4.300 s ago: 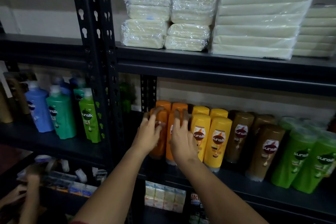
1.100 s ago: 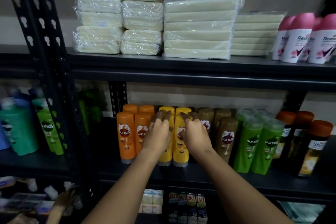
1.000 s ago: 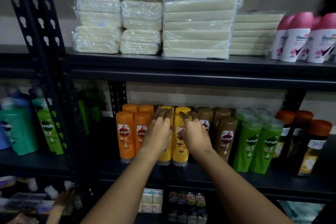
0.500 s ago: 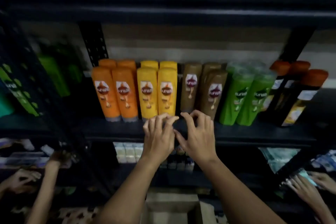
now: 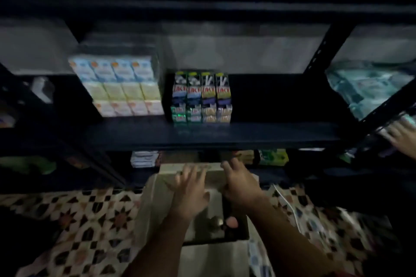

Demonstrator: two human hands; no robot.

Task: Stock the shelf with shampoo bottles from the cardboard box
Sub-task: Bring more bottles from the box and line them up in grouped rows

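Two hands are hovering at lower centre over the open cardboard box [image 5: 157,204] on the patterned floor [image 5: 90,231]. We are keeping our left hand [image 5: 191,193] spread and empty; our right hand [image 5: 242,186] is blurred, so its grip is unclear. Bottle caps [image 5: 231,221] are showing dimly inside the box. Beyond, small cartons [image 5: 202,96] are standing on the dark shelf [image 5: 270,137].

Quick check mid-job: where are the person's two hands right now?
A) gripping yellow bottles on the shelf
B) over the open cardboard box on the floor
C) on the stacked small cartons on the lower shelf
B: the left hand and the right hand both reach down over the open cardboard box on the patterned floor, below the shelf holding the small cartons.
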